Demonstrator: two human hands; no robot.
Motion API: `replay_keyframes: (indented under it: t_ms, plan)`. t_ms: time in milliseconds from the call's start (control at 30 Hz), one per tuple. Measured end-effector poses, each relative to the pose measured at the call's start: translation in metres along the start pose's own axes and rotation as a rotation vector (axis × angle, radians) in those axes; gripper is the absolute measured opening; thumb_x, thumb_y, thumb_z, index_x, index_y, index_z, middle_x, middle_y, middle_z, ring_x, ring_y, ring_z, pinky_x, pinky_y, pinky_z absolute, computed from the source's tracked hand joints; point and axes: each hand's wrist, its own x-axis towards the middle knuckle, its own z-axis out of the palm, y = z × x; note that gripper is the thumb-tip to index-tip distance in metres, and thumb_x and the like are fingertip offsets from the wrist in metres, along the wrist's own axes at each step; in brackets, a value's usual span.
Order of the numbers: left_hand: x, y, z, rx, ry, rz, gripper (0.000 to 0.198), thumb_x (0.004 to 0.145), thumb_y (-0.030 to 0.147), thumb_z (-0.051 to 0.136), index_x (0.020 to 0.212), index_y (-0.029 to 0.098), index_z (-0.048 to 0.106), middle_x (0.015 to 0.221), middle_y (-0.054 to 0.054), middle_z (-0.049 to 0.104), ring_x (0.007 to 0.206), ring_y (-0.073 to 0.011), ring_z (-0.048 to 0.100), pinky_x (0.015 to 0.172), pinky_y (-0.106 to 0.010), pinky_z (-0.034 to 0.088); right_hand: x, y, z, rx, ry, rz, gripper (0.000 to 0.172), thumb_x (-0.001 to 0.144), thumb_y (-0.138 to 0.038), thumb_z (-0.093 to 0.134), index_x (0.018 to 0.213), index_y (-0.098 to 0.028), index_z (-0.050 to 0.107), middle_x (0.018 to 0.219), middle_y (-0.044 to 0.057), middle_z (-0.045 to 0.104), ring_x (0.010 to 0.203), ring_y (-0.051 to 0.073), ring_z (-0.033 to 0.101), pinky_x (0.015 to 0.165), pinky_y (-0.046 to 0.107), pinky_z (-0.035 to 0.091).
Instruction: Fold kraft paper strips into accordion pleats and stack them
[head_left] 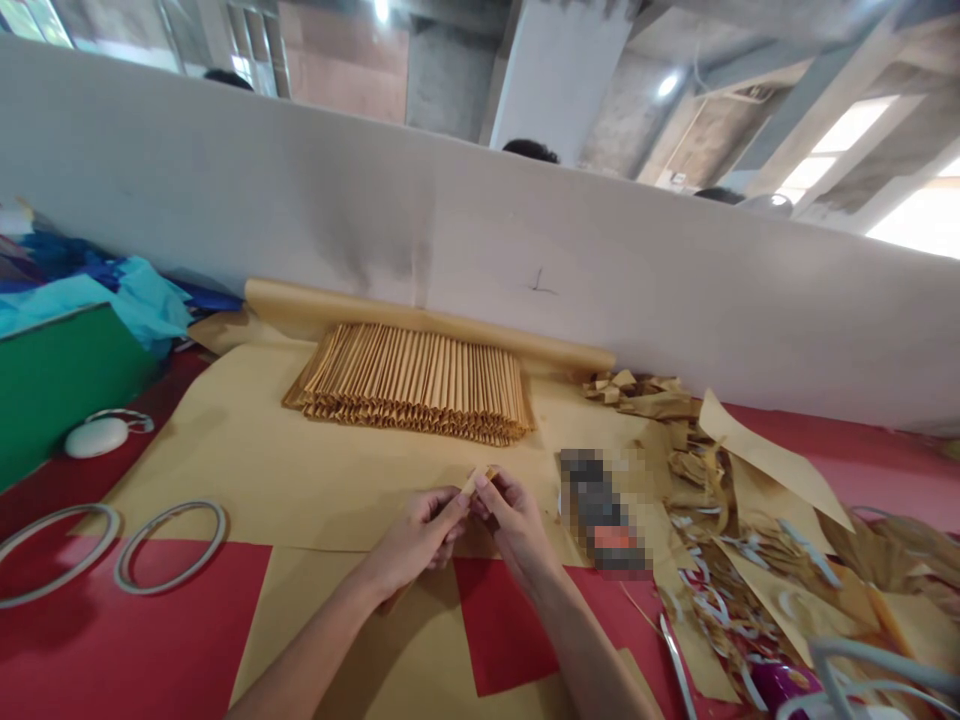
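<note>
Between the fingertips of both hands is a small folded strip of brown kraft paper (472, 482). My left hand (424, 535) pinches it from the left, and a narrow brown edge shows below that hand. From the right, my right hand (511, 510) grips the strip's upper end with thumb and fingers. A long stack of accordion-pleated brown paper (416, 380) stands just beyond the hands. Under everything lies a large flat brown paper sheet (225, 440). To the right of my right hand is a dark pixelated object (604, 515), which I cannot make out.
Two tape rings (171, 548) lie at left, near a white round case (96, 437) and a green panel (60, 390). A paper roll (427, 325) runs along the white partition (480, 230). Paper scraps (720, 590) and a slim metal blade (677, 665) are at right.
</note>
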Motion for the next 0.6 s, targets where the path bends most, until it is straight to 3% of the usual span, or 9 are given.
replay_keyframes:
  t_ms: [133, 333, 600]
  plan:
    - [0.0000, 0.0009, 0.0005, 0.023, 0.007, 0.019, 0.051, 0.090, 0.066, 0.056, 0.091, 0.016, 0.059, 0.063, 0.007, 0.043, 0.041, -0.0019, 0.028, 0.039, -0.016, 0.023, 0.0009, 0.0004, -0.0011, 0.010, -0.006, 0.008, 0.035, 0.080, -0.048, 0.079, 0.080, -0.018, 0.061, 0.065, -0.005, 0.046, 0.055, 0.007, 0.036, 0.052, 0.019, 0.034]
    - [0.0008, -0.0007, 0.0030, 0.087, 0.065, 0.149, 0.043, 0.095, 0.060, 0.051, 0.092, 0.018, 0.057, 0.070, 0.002, 0.060, 0.043, -0.0061, 0.046, 0.043, -0.019, 0.040, 0.0010, 0.0028, -0.0023, -0.039, 0.020, -0.045, 0.034, 0.082, -0.046, 0.077, 0.075, -0.018, 0.059, 0.063, -0.006, 0.046, 0.052, 0.008, 0.040, 0.047, 0.019, 0.037]
    - [0.0023, 0.0016, -0.0001, 0.095, 0.126, 0.121, 0.045, 0.092, 0.061, 0.055, 0.085, 0.017, 0.059, 0.071, 0.001, 0.063, 0.045, -0.0080, 0.055, 0.044, -0.019, 0.045, 0.0011, 0.0050, -0.0021, 0.005, 0.010, -0.005, 0.034, 0.082, -0.046, 0.078, 0.076, -0.019, 0.059, 0.059, -0.007, 0.044, 0.047, 0.008, 0.046, 0.046, 0.021, 0.043]
